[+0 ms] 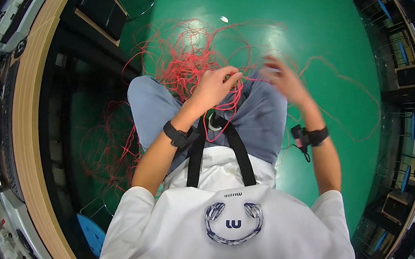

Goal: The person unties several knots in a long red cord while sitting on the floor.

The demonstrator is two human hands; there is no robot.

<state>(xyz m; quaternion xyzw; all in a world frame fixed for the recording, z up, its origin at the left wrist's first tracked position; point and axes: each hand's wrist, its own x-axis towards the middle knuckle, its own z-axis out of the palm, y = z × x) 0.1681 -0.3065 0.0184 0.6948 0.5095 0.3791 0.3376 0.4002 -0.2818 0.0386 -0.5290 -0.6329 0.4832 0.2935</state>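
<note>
My left hand (pixel 215 85) is closed on a strand of red cord, pinched between thumb and fingertips, with loose loops of it hanging below over my lap. A big tangled heap of red cord (pixel 189 60) lies on the floor just beyond my left hand and knee. My right hand (pixel 283 78) is blurred, above my right knee; a taut strand runs from the left fingertips towards it. Whether its fingers grip the strand cannot be told. A wide loop of thin cord lies on the floor to the right. Both wrists wear black straps.
More red cord (pixel 110 148) lies on the floor left of my thigh. A small white scrap (pixel 224 19) is on the green floor ahead. A long wooden-edged bench (pixel 29 106) runs along the left, with blue stools (pixel 89 232) near it; another bench stands far right.
</note>
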